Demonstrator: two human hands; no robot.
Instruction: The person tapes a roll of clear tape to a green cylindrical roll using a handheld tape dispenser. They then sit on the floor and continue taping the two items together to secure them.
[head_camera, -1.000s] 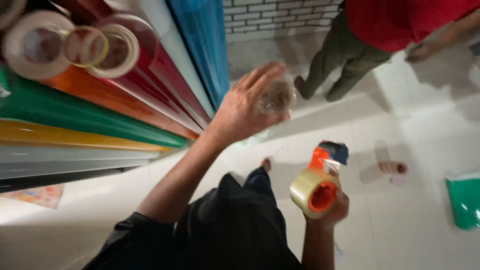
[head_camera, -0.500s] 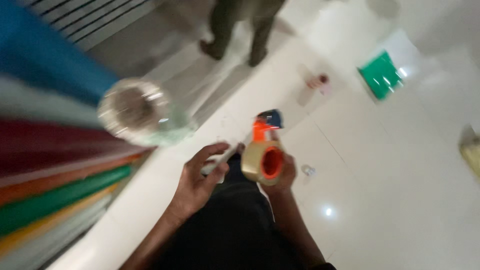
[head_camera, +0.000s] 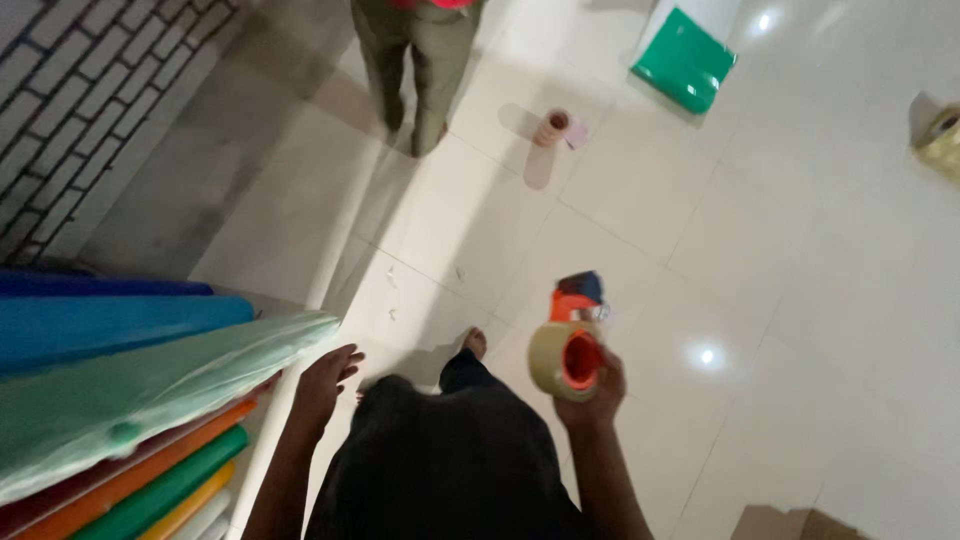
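Looking down, you see glossy white floor tiles (head_camera: 800, 300) with thin grey joints and bright spots of reflected light. Your right hand (head_camera: 592, 388) is closed around a tan roll of packing tape on an orange dispenser (head_camera: 566, 352), held upright in front of your dark clothing, above the floor. Your left hand (head_camera: 326, 378) hangs with its fingers loosely spread, holding nothing, just beside the end of a pale green roll wrapped in clear plastic (head_camera: 150, 390). That roll lies on top of a stack of coloured sheet rolls (head_camera: 120, 480), blue above and orange, green and yellow below, at your left. A grey brick wall (head_camera: 80, 100) runs along the upper left. Another person's legs in olive trousers (head_camera: 415, 60) stand farther ahead. Near them, a small reddish tape roll (head_camera: 551, 127) sits on the floor, and a folded green sheet (head_camera: 685, 58) lies beyond it.
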